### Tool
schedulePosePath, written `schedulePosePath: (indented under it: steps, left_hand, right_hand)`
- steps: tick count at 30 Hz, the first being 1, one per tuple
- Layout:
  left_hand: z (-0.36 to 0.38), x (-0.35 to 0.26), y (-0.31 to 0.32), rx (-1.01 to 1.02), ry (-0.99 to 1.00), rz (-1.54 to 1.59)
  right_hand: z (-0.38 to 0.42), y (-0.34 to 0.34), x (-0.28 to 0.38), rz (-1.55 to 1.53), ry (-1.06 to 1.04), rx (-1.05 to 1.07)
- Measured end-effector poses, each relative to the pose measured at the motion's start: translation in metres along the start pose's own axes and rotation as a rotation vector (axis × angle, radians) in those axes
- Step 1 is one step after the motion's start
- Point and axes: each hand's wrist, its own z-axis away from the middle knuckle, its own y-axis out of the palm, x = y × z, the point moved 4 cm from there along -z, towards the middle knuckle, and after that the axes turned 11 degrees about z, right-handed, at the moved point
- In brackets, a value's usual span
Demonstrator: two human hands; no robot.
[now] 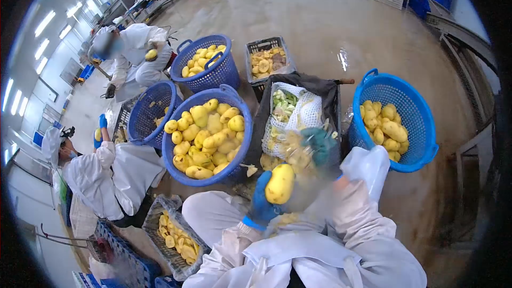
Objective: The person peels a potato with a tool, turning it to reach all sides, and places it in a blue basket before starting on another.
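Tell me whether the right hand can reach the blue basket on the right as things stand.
Probably yes: the right hand moves blurred just beside the blue basket, whose open top faces it, with nothing between.

right hand motion-blurred, its grip unreadable, co-worker's face blurred

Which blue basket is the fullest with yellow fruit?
The middle blue basket, left of the gloved left hand: heaped to its rim.
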Motion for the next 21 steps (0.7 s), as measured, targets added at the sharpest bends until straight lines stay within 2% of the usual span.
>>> schedulePosePath:
  steps: [1, 2, 4, 5, 6, 7, 9, 10, 11, 13, 15, 16, 17, 18, 19, 21]
  left_hand:
    - [-0.005, 0.019, -0.021, -0.085, -0.113, 0.18]
    - [-0.01, 0.037, -0.042, -0.188, -0.209, 0.355]
    - [-0.004, 0.002, 0.004, -0.071, -0.385, 0.532]
    - [0.002, -0.008, 0.021, -0.013, -0.47, 0.62]
    - [0.005, -0.012, 0.025, -0.047, -0.433, 0.588]
    - [0.008, -0.017, 0.027, -0.081, -0.393, 0.552]
    - [0.009, -0.021, 0.028, -0.14, -0.322, 0.526]
    - [0.008, -0.02, 0.033, -0.16, -0.343, 0.613]
    - [0.006, -0.022, 0.038, -0.176, -0.365, 0.698]
    - [0.004, -0.024, 0.041, -0.139, -0.371, 0.74]
    - [0.004, -0.022, 0.033, -0.125, -0.37, 0.717]
    - [0.004, -0.019, 0.03, -0.128, -0.363, 0.718]
    - [0.006, -0.019, 0.027, -0.045, -0.405, 0.798]
    - [0.008, -0.018, 0.026, -0.094, -0.391, 0.81]
    - [0.005, -0.019, 0.026, -0.134, -0.375, 0.819]
    - [0.003, -0.021, 0.031, -0.197, -0.345, 0.831]
  right_hand:
    - [0.01, 0.017, 0.009, -0.13, -0.042, 0.111]
    - [0.018, 0.03, 0.0, -0.255, 0.092, 0.115]
    - [0.015, 0.033, -0.02, -0.037, 0.014, 0.326]
    - [0.002, 0.012, -0.03, 0.116, -0.033, 0.127]
    - [-0.013, -0.01, -0.035, 0.264, -0.084, -0.07]
    - [-0.019, -0.023, -0.023, 0.108, 0.124, -0.131]
    - [-0.024, -0.022, -0.018, -0.039, 0.124, -0.111]
    - [-0.025, -0.027, -0.016, -0.101, 0.12, -0.106]
    - [-0.029, -0.027, -0.034, -0.048, 0.029, 0.026]
    - [-0.03, -0.029, -0.046, 0.434, 0.009, 0.1]
    - [-0.032, -0.026, -0.05, -0.014, 0.164, 0.059]
    - [-0.035, -0.024, -0.036, -0.015, 0.135, 0.077]
    - [-0.031, -0.021, -0.025, -0.02, 0.121, 0.093]
    - [-0.027, -0.018, -0.014, -0.026, 0.101, 0.106]
    - [-0.024, -0.013, -0.003, -0.181, 0.132, 0.117]
    - [-0.019, -0.005, 0.001, -0.136, 0.103, 0.165]
